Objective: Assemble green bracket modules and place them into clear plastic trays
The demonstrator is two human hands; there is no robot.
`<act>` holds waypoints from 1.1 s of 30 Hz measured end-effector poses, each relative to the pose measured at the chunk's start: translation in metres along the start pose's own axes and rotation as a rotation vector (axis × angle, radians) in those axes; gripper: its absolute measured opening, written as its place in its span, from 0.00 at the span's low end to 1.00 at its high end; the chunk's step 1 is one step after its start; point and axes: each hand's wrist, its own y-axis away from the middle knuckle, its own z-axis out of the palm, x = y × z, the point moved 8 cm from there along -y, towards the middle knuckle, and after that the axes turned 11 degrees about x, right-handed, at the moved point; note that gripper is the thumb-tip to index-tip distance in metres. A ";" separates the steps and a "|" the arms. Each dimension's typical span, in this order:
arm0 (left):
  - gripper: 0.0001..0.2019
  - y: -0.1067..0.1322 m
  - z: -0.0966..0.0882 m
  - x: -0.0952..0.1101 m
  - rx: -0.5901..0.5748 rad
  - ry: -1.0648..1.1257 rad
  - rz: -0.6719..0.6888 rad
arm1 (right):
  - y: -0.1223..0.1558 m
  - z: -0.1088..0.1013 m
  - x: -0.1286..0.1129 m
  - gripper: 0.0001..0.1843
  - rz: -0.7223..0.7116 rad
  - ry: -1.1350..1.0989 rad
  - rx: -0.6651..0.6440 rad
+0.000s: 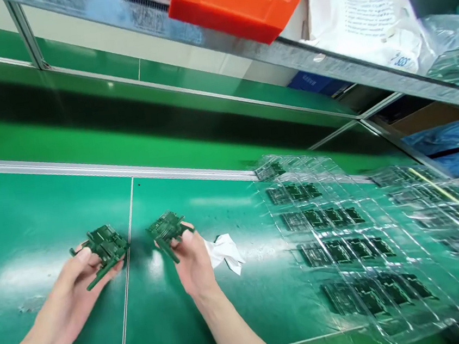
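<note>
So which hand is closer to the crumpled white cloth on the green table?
Right. The right hand sits just beside the crumpled white cloth; the left hand is farther away.

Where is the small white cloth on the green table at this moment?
In the head view, the white cloth lies on the green table, just right of the right hand and left of the clear plastic tray.

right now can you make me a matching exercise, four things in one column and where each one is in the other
Things:
1. green circuit board with side strip
2. crumpled white cloth
3. orange plastic bin
4. clear plastic blister tray

Places:
A. up on the metal shelf
B. lying right of the right hand
C. held in the left hand
D. on the green mat's right part, boards in pockets

Pairs: 1-C, 2-B, 3-A, 4-D
</note>
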 end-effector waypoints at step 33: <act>0.26 0.017 0.002 0.025 -0.140 -0.790 0.570 | 0.032 -0.034 -0.010 0.31 -0.442 0.477 -0.103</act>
